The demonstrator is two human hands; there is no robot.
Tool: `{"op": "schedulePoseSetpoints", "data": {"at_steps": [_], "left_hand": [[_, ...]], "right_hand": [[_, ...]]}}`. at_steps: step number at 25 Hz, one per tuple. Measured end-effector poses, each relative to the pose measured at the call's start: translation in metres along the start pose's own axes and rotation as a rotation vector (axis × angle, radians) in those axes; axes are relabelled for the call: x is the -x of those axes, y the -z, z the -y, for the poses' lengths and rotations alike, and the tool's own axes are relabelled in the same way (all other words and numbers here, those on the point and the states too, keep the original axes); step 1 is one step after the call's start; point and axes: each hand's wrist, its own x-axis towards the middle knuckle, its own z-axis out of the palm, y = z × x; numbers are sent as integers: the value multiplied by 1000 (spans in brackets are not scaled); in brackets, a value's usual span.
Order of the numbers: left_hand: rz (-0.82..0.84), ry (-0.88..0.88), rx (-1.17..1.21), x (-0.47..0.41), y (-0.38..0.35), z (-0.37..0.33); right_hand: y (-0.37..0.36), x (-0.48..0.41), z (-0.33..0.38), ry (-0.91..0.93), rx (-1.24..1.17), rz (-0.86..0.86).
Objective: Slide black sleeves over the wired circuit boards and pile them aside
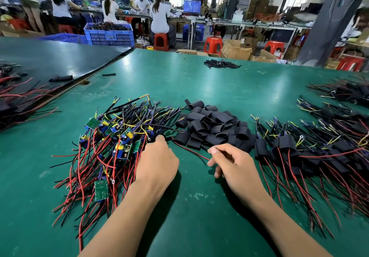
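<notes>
Head view: the green table (219,81) fills the frame from the near edge to its far edge, with red stools and cardboard boxes beyond. A dark board (50,57) overlies the far-left corner; its angled edge runs from far centre toward the left. Bare green surface lies in two zones: the near strip between and beneath the forearms, and the wide far band between the piles and the far edge.

The pile of sleeved boards (299,153) occupies the right side and reaches the right frame edge. The pile of bare circuit boards (111,137) sits left of centre, its red and black leads fanning toward the near left. The pile of black sleeves (215,129) lies between these two, just beside each. A smaller heap of sleeves (221,64) sits near the far edge, well apart from the rest.

The left hand (157,161) rests knuckles-up on the right margin of the bare-board pile. Its fingers curl down into the leads with the tips hidden, so what it grips cannot be told. The right hand (233,161) lies just near of the sleeve pile, thumb and forefinger pointing left and slightly apart, the other fingers curled under. A red-and-black lead pair (191,151) crosses the bare table from the left hand to the gap between that thumb and forefinger; whether it is pinched cannot be told. The hands are apart.
</notes>
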Motion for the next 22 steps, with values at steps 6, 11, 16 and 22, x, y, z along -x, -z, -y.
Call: {"op": "schedulePoseSetpoints", "data": {"at_steps": [6,11,16,22], "left_hand": [[-67,-150,-86,16,-8,-7],[-85,-183,105,14,-16,-5],[69,18,777,0,-5,1],[262,11,1206,-4,-2,-2]], "right_hand": [[1,1,-1,11,14,2],[1,2,-1,17,23,-4],[2,3,0,19,23,5],[2,3,1,23,28,7]]}}
